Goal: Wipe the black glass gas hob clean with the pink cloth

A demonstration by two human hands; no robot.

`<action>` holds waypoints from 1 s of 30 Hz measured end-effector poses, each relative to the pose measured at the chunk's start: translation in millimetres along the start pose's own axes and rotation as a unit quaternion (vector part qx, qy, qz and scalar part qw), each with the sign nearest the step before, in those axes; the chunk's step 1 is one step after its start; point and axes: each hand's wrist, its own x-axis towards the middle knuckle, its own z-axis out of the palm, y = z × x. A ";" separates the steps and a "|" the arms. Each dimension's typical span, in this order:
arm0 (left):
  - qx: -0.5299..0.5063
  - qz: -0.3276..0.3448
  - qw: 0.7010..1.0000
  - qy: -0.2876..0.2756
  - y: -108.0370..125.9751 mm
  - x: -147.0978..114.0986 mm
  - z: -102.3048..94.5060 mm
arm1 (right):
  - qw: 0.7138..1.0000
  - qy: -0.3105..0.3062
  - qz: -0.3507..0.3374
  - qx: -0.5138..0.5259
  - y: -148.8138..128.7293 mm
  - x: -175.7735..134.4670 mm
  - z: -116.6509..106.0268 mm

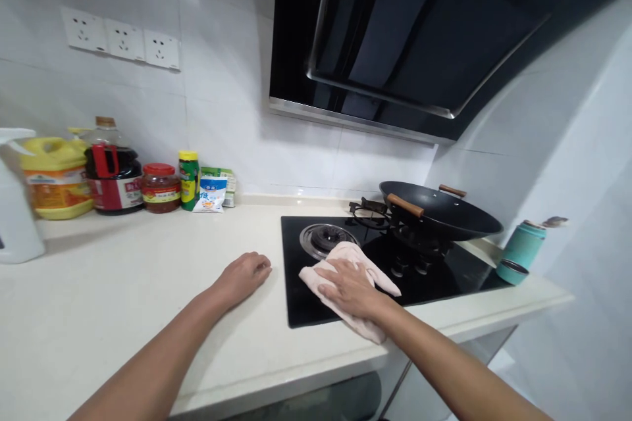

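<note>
My right hand (348, 286) presses a pale pink cloth (345, 253) flat against the black glass gas stove (306, 302), fingers spread over it. One end of the cloth hangs past the stove's front edge onto the counter. Just behind the cloth is the left burner (328, 238), its pan support off. My left hand (244, 276) rests on the white counter (247, 355) beside the stove's left edge, fingers curled inward; whether anything is in them cannot be made out. On the right burner sits a black wok (439, 210) with wooden handles.
A loose pan support (370, 210) stands at the stove's back. Turquoise containers (523, 247) are at the right end. Along the left wall are a spray bottle (17, 204), oil jug (56, 177), dark sauce jug (113, 171), red-lidded jar (160, 189) and seasoning packets (212, 192). A range hood (385, 26) overhangs.
</note>
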 end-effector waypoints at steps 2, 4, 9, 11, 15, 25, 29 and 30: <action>0.004 0.002 1.000 -0.001 0.9 -0.3 0.8 | 1.000 -0.012 0.006 0.002 19.3 -9.7 -3.2; 0.003 0.001 1.000 0.000 2.5 -1.0 1.0 | 0.998 -0.001 0.066 -0.024 39.5 -15.5 -8.6; 0.001 0.003 1.000 -0.004 5.7 -2.5 0.3 | 0.975 0.055 0.170 -0.133 70.7 -4.0 -7.1; 0.005 0.003 1.000 -0.005 6.6 -3.0 -0.1 | 0.965 0.083 0.189 -0.162 77.2 9.3 -2.5; 0.013 0.001 1.000 -0.019 10.6 -5.5 -0.2 | 0.943 0.120 0.262 -0.168 95.6 44.2 -0.2; 0.086 0.040 0.995 -0.042 28.5 -14.1 2.6 | 0.965 0.077 0.198 -0.154 160.1 160.6 -18.2; 0.147 0.057 0.987 -0.039 35.8 -16.1 -1.7 | 0.978 0.026 0.147 -0.146 155.2 226.2 -16.6; 0.165 0.057 0.984 -0.037 35.4 -15.8 -1.3 | 0.980 0.017 0.135 -0.146 147.8 242.4 -14.6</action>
